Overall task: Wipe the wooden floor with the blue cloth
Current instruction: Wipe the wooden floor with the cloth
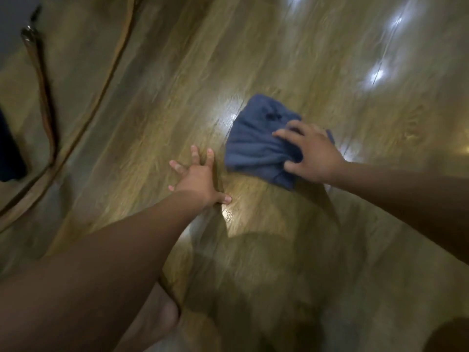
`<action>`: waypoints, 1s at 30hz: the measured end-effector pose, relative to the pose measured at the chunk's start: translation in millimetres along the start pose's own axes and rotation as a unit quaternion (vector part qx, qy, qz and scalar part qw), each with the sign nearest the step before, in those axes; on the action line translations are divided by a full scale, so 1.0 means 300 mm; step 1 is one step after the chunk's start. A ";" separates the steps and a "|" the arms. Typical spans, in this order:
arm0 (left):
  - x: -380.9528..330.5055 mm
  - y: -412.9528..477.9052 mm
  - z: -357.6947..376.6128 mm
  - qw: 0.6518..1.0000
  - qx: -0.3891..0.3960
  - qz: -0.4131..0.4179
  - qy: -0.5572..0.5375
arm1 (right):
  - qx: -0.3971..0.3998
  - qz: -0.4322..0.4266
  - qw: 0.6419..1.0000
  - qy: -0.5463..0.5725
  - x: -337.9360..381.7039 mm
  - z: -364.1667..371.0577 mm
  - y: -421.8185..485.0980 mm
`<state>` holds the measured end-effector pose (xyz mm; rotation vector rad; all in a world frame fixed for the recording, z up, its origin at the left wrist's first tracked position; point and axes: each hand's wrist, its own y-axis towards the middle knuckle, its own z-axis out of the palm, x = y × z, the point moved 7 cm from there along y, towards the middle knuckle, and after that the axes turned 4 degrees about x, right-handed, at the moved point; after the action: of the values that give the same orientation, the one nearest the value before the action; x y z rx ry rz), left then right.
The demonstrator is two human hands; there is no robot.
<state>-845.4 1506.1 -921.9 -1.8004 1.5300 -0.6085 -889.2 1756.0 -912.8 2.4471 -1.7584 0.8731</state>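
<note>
The blue cloth [256, 143] lies bunched on the glossy wooden floor [317, 72], a little right of centre. My right hand [308, 152] lies on the cloth's right part, with its fingers spread over the fabric and its thumb pressing into a fold. My left hand [199, 177] is planted flat on the bare floor just left of the cloth, fingers splayed, not touching the cloth. Both forearms reach in from the lower edge of the view.
A brown strap or belt with a metal end [43, 97] curves along the floor at the left. A dark object [10, 153] sits at the left edge. Bright light reflections [378, 74] shine on the boards at the upper right. My knee or foot [157, 318] shows below.
</note>
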 end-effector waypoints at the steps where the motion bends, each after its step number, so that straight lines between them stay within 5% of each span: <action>1: 0.003 0.003 -0.001 1.000 -0.004 0.005 0.004 | 0.031 -0.046 0.998 -0.016 0.018 0.028 -0.057; 4: 0.006 0.009 -0.003 1.000 -0.010 0.008 0.014 | 0.070 -0.165 0.980 -0.089 -0.043 0.036 -0.240; 6: 0.010 0.006 -0.003 0.999 -0.014 0.005 0.034 | 0.062 -0.157 0.974 -0.150 -0.213 -0.013 -0.352; 10: -0.015 -0.002 -0.005 0.997 -0.009 0.001 0.080 | 0.013 0.100 0.993 -0.068 -0.589 -0.111 -0.655; 14: -0.272 -0.016 -0.004 0.984 0.009 0.117 0.131 | -0.031 0.310 0.949 0.054 -0.532 -0.061 -0.703; 18: -0.570 -0.064 0.118 0.957 0.046 0.194 0.212 | -0.029 0.244 0.969 -0.039 -0.249 0.049 -0.535; 24: -0.571 -0.020 0.135 0.943 0.040 0.201 0.263 | -0.057 0.033 0.990 -0.123 -0.154 0.057 -0.629; 27: -0.572 -0.022 0.130 0.944 0.037 0.203 0.256 | -0.077 0.101 0.984 -0.122 -0.385 0.025 -0.933; 30: -0.581 -0.031 0.136 0.945 0.041 0.201 0.255 | -0.106 0.272 0.955 -0.049 -0.650 -0.019 -1.265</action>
<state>-843.8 1685.1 -927.8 -1.2604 2.1061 -0.9617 -601.8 2069.2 -876.1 1.9275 -2.4698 0.5352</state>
